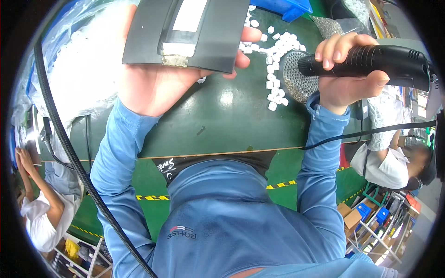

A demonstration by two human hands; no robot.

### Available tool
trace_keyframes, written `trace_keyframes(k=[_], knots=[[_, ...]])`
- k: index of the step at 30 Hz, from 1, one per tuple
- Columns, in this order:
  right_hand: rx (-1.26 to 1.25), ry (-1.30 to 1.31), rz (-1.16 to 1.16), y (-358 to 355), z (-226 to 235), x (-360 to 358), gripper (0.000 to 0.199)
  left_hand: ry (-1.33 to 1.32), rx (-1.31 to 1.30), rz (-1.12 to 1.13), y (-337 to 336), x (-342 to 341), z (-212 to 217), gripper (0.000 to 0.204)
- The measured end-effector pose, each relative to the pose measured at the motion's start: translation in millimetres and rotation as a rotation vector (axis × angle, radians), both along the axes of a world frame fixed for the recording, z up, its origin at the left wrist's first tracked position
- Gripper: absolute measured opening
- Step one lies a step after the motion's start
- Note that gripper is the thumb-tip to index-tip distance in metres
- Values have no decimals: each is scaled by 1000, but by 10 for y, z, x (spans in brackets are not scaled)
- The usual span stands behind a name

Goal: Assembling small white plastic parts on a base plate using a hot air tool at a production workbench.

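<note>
My left hand (150, 85) is under a dark grey flat panel (143, 34), gripping it between the thumb at its left edge and the fingers at its right. The panel has a recessed slot with a white strip, and a rough yellowish patch at its near edge. In my right hand (340, 88) is a black handheld tool (371, 60) with a ribbed body and a narrower ridged end pointing left. Fingers lie over its top, the thumb below. Beneath the ridged end, a round dish of small metal pieces (296, 88) rests on the table, partly hidden by the tool.
Many small white plastic pieces (273, 88) lie scattered on the green table (204, 120). A clear bag of white pieces (79, 69) fills the left side. Behind stand a blue bin (289, 9) and a bag of metal parts (327, 28). Black cables (65, 134) cross the view. Other people sit at both sides.
</note>
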State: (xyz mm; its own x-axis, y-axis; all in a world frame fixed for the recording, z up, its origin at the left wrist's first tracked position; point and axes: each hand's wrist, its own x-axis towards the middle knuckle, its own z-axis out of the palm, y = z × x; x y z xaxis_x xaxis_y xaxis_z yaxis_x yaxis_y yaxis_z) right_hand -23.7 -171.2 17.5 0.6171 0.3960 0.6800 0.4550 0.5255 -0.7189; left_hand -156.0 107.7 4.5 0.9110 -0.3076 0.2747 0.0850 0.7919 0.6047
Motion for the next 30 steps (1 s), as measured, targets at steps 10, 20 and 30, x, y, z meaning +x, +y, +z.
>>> trace_keyframes(k=[10,20,30], knots=[[35,15,11,-33,-40,44,78,24,-13,10,-22,-36,-8,91],[32,15,-9,-23,-63,12,75,195,-291,-37,-160,-40,2,87],[40,24,32,-23,-71,22,75,201,-359,-43,-131,-19,-39,83]])
